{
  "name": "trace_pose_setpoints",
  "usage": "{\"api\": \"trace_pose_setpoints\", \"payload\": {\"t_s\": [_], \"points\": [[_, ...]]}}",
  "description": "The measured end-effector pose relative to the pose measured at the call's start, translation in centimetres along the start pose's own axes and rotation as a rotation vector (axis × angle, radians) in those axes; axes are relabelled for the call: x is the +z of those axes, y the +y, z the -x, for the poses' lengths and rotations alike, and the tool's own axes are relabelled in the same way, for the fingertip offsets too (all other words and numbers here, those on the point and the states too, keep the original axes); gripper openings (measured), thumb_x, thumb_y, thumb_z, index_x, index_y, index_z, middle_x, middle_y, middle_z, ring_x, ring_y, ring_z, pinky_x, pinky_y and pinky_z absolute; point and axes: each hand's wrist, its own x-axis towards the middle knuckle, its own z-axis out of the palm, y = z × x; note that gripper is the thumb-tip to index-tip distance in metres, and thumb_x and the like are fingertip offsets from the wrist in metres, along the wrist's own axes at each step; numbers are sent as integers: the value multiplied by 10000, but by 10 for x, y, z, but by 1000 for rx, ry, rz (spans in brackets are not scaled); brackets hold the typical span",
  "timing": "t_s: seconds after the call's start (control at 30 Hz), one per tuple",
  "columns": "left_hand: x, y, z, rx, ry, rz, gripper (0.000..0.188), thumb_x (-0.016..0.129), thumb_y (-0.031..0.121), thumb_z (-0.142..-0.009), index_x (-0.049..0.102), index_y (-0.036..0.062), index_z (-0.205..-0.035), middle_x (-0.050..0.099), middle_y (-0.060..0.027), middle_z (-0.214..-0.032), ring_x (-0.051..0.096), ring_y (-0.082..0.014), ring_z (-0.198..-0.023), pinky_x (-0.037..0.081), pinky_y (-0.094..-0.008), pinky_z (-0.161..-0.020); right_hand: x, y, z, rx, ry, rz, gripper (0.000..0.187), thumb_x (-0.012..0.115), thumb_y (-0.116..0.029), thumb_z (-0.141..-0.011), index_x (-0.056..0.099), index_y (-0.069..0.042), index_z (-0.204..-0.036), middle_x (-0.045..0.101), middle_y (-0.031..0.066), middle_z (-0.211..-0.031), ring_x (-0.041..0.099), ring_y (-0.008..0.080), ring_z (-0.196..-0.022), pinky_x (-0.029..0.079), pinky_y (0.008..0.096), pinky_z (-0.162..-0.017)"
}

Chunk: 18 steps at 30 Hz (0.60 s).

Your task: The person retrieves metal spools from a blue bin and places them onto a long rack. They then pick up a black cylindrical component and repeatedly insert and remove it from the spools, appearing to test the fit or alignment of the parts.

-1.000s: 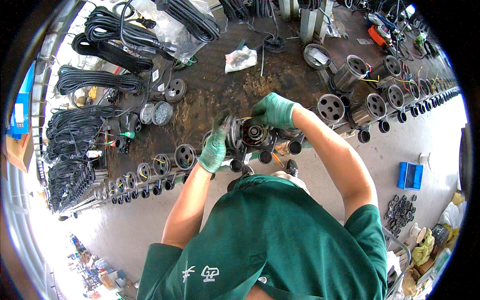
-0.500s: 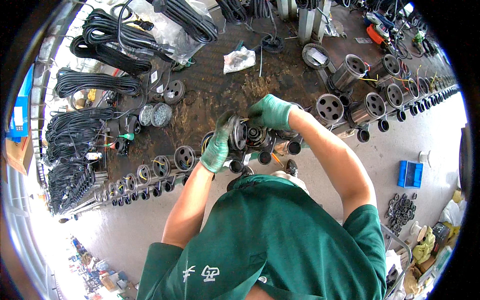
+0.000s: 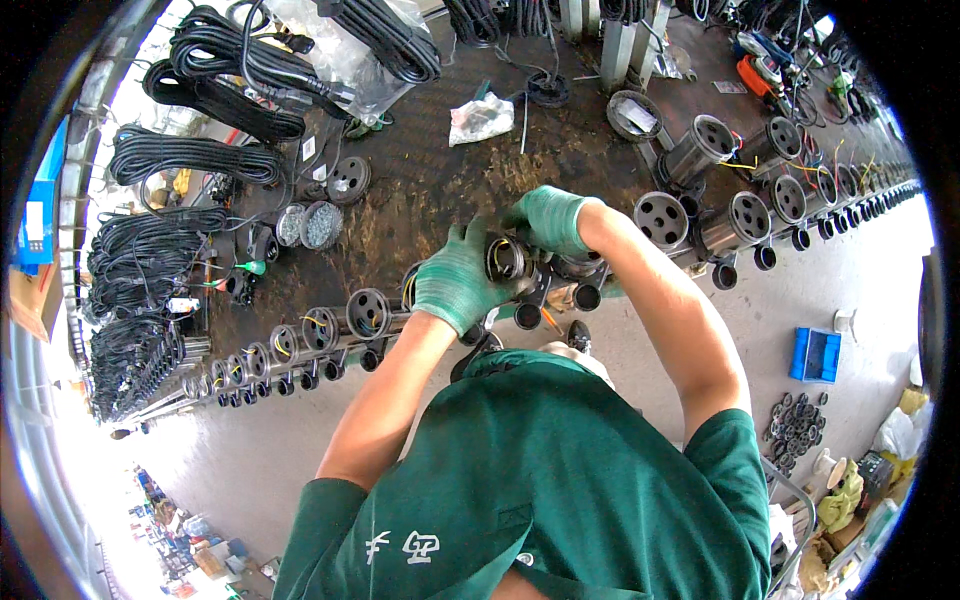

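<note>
Both my hands wear green knitted gloves and meet over one round metal housing (image 3: 507, 260) at the bench's near edge. Its dark rim faces up, and yellow wire shows inside. My left hand (image 3: 460, 283) is wrapped against the left side of this housing, the thumb side partly hidden. At the far right of the rim, my right hand (image 3: 552, 218) has its fingers curled together; whatever they pinch is too small or covered to make out. Just right of the housing, another cylinder (image 3: 578, 266) sits partly under my right wrist.
Metal cylinders with holed black caps (image 3: 660, 220) line the near edge on both sides. Coiled black cables (image 3: 195, 157) are heaped at left. Bowls of small screws (image 3: 321, 225), a loose cap (image 3: 348, 181) and a plastic bag (image 3: 481, 120) lie on the stained bench. A blue crate (image 3: 815, 355) stands on the floor.
My left hand has moved right and turned palm down against the housing. The tilted round part it held no longer shows the same way. My right hand has barely shifted.
</note>
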Motion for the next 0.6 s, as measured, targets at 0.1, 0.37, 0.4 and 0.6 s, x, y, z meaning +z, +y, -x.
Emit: {"api": "trace_pose_setpoints", "payload": {"t_s": [0.1, 0.37, 0.4, 0.6], "points": [[2, 5, -3, 40, -43, -112, 1037, 838, 625, -718, 438, 94, -1514, 603, -276, -1268, 708, -436, -1078, 599, -503, -884, -24, -15, 19, 104, 62, 48, 326, 647, -93, -915, 714, -46, -1230, 737, 211, -1114, 710, 404, -993, 580, 413, -856], [6, 25, -15, 52, -136, -287, 948, 792, 641, -773, 495, 107, -1496, 573, -259, -1340, 703, -426, -1106, 591, -507, -898, -25, -19, 81, 136, 415, -241, 276, 673, -207, -946, 722, -38, -1159, 729, 242, -988, 714, 420, -925, 565, 444, -810], [7, 25, -17, 62, -133, -302, 962, 786, 669, -764, 504, 109, -1495, 575, -262, -1340, 706, -433, -1095, 589, -508, -899, -21, -21, 86, 152, 419, -297, 275, 679, -201, -946, 719, -34, -1160, 727, 245, -986, 711, 423, -921, 564, 440, -805], [16, 19, -23, 112, -152, -298, 907, 831, 621, -739, 562, 118, -1445, 581, -269, -1314, 711, -430, -1074, 593, -518, -874, 8, -16, 123, 136, 574, -566, 316, 708, -159, -939, 713, -24, -1225, 752, 217, -1039, 745, 333, -918, 575, 405, -831]]}}
